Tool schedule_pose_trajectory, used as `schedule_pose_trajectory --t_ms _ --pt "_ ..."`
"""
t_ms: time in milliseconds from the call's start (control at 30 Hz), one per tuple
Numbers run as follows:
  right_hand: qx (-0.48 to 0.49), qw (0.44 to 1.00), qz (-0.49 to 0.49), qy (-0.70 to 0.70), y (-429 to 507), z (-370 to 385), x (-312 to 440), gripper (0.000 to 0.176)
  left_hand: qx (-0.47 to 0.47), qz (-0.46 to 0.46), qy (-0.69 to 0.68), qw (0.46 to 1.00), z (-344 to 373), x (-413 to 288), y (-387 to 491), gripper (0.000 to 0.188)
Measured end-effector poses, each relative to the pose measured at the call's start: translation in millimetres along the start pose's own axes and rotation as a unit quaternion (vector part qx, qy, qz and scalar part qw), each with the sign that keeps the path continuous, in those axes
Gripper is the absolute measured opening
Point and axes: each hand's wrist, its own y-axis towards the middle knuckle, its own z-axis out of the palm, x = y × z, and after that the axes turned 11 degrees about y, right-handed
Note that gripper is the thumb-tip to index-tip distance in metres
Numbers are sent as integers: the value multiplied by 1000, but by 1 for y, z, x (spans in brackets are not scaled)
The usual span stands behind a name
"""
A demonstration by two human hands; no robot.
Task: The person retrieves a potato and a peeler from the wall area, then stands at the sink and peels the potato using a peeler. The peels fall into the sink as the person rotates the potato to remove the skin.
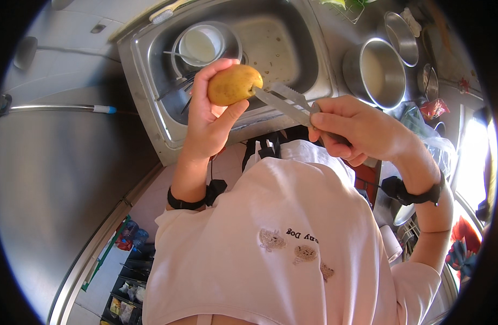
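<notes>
My left hand (pixel 210 118) holds a yellow-skinned potato (pixel 234 84) between thumb and fingers, above the front edge of a steel sink (pixel 273 48). A small notch shows in the end of the potato that faces right. My right hand (pixel 350 128) is closed around the dark handle of a metal peeler (pixel 285 107), which has a slotted blade part with one toothed edge. Its pointed tip touches the potato at the notch. In the sink, behind my left hand, a white bowl (pixel 200 44) with cloudy liquid sits inside a metal bowl (pixel 234 42).
Right of the sink stand a steel pot (pixel 374 73) with cloudy liquid and another metal bowl (pixel 401 38). Plastic bags (pixel 433 140) lie nearer on that side. Dark utensils (pixel 178 89) lean in the sink's left part. A brush (pixel 162 15) rests on the back rim.
</notes>
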Motion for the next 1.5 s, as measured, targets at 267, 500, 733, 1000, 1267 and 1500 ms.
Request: schedule_pose_trajectory --t_ms 267,500,733,1000,1267,1500 --pt "19 1000 15 4 -3 -4 -2 31 18 -29 -89 995 -1 2 -1 69" --pt "-7 998 6 -60 -1 -8 -6 32 44 -91 -129 986 0 3 -1 71" --pt "60 990 46 122 10 -16 -21 30 23 -65 -49 996 8 4 -6 70" --pt "87 979 38 181 9 -13 -21 28 -26 74 144 987 20 29 -6 68" --pt "-51 986 -40 -154 1 -2 -8 34 -18 27 216 976 19 16 -2 81" --pt "-74 933 -186 -298 13 -4 -16 35 47 -1 274 961 18 9 2 73"
